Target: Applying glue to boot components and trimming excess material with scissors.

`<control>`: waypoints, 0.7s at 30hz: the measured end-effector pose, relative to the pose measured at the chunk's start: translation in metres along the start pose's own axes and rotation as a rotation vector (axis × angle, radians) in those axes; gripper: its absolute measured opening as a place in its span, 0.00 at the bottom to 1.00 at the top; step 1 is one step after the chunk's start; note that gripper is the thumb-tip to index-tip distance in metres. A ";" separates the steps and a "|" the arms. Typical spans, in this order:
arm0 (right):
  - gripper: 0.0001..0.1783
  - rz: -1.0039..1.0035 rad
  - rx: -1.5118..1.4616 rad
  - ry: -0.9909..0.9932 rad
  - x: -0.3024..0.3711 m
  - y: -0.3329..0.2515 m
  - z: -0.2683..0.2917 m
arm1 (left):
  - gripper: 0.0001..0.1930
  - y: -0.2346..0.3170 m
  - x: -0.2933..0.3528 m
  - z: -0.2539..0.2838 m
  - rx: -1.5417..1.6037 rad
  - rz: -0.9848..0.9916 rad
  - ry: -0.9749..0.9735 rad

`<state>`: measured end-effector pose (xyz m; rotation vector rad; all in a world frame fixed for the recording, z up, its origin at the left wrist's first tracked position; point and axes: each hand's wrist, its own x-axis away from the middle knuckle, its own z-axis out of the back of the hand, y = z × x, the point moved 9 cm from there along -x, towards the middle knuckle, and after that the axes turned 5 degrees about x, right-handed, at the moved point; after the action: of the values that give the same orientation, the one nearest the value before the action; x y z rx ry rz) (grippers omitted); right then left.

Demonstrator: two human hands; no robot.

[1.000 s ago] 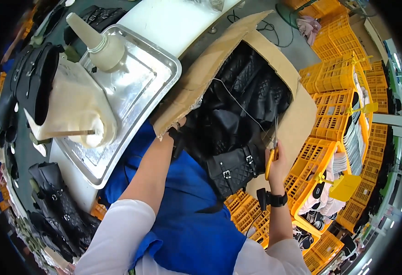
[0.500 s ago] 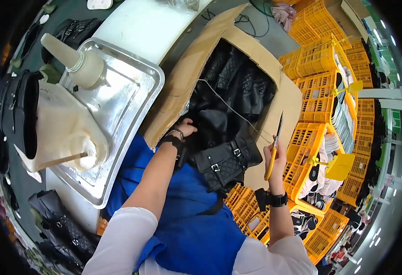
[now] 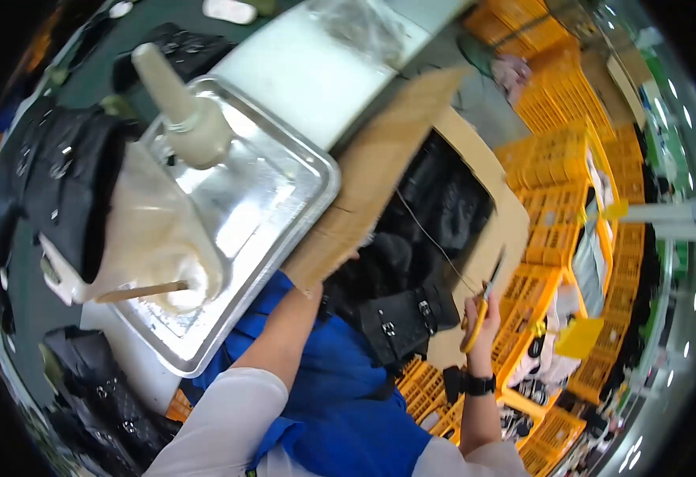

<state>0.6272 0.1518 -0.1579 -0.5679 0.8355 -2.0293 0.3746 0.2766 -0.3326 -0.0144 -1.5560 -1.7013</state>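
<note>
An open cardboard carton (image 3: 376, 187) holds several black leather pieces (image 3: 447, 199). My left hand (image 3: 354, 255) is at the carton's near left flap, which hides most of it; only a bit of the fingers shows. My right hand (image 3: 487, 324) grips yellow-handled scissors (image 3: 473, 327), blades pointing up and away, beside the carton's right flap. A thin string (image 3: 429, 237) runs across the opening to near this hand. Between my arms, at the carton's near edge, lies a black piece with buckled straps (image 3: 402, 324), like a boot shaft.
To the left, a metal tray (image 3: 245, 199) carries a bottle with a long neck (image 3: 193, 127) and a cloudy plastic container (image 3: 153, 222) with a stick in it. Black buckled boots (image 3: 62, 175) stand beyond. Stacked yellow crates (image 3: 547, 215) line the right side.
The view has shifted, so most things sit lower and further right. My left hand, with its fingers visible before, is now mostly behind the carton flap. The scissors stay in my right hand.
</note>
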 end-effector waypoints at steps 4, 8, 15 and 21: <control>0.24 -0.080 -0.002 0.032 0.007 0.003 0.004 | 0.16 0.015 0.023 0.018 -0.093 -0.029 0.198; 0.24 -0.172 -0.139 0.056 0.009 0.007 0.006 | 0.14 0.040 0.029 0.031 -0.211 0.027 0.414; 0.20 0.085 -0.191 0.005 -0.006 -0.011 -0.004 | 0.09 0.112 0.100 0.025 -0.587 -0.049 0.804; 0.20 0.201 0.004 -0.083 0.019 -0.064 -0.015 | 0.08 0.180 0.194 -0.012 -0.702 -0.259 0.790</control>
<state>0.5726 0.1677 -0.1193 -0.5403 0.8053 -1.8125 0.3504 0.1777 -0.0878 0.4585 -0.3659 -2.0250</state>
